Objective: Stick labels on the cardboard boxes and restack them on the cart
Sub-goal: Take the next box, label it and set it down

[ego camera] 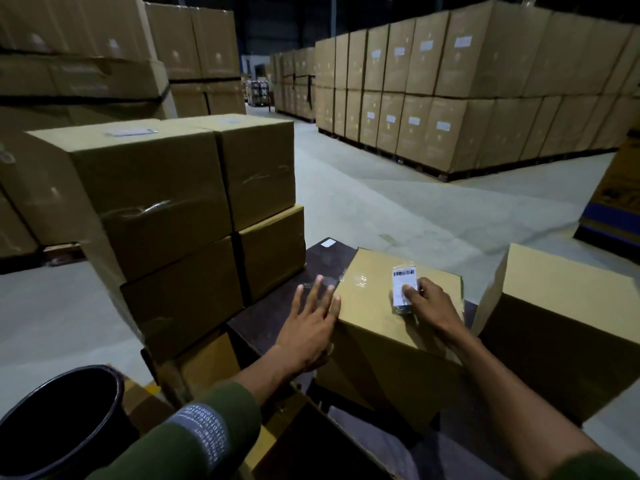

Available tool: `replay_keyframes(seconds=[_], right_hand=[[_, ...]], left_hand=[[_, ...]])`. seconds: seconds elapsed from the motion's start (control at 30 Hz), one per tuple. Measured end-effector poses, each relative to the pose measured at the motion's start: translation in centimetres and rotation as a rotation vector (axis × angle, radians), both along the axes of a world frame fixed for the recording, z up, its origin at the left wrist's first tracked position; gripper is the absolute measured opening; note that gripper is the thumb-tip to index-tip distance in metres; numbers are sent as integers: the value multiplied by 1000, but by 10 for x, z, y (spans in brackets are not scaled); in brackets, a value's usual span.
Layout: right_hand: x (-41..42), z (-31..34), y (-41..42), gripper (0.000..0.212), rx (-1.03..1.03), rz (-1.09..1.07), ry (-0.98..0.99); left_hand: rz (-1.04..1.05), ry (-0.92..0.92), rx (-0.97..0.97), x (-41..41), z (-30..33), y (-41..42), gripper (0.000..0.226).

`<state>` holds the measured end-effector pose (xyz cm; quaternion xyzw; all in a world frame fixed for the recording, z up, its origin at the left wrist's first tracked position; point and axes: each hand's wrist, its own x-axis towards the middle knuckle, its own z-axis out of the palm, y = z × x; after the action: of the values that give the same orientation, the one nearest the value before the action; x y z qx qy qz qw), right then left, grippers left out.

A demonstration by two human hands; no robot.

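Pressing label [403, 289], right hand [427, 301], seemingly.

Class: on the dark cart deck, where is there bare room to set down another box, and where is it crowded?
Bare deck lies between the stacked boxes and the box being labelled, running to the far edge. Nearer, the left hand fills that gap.

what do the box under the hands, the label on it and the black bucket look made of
Box: brown corrugated cardboard, matte, with a glossy strip of clear tape along the top seam.
Label: white printed paper with a barcode, seemingly under or backed by shiny clear film; hard to tell which.
Bucket: probably plastic, smooth black with a slight sheen at the rim.
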<state>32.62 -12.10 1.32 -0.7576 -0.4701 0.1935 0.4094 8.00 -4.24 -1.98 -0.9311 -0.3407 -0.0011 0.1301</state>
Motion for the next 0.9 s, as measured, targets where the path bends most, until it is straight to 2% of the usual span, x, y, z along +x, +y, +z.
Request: replay_keyframes(seconds=[0.07, 0.23, 0.33, 0.4, 0.5, 0.6, 0.73, 0.9], right_hand=[[-24, 2, 6, 17, 12, 42, 33], [-96, -3, 15, 11, 61, 142, 112], [-150, -5, 28, 23, 73, 220, 92], [-186, -5, 37, 34, 66, 276, 51], [-245, -15, 56, 20, 43, 412, -21], [-302, -28, 75, 26, 4, 544, -143], [-386, -38, 93, 20, -52, 707, -306], [-486, -63, 118, 14, 3, 834, -314]], left_hand=[[22, -12, 4, -14, 2, -2, 87], [142, -207, 119, -84, -3, 3, 82], [232, -227, 123, -145, -6, 14, 82], [288, -218, 112, -185, -12, 18, 82], [408, -202, 91, -247, -23, 20, 80], [518, -174, 50, -303, -35, 19, 79], [685, -174, 3, -379, -51, 13, 76], [882, -188, -81, -467, -70, 0, 75]])
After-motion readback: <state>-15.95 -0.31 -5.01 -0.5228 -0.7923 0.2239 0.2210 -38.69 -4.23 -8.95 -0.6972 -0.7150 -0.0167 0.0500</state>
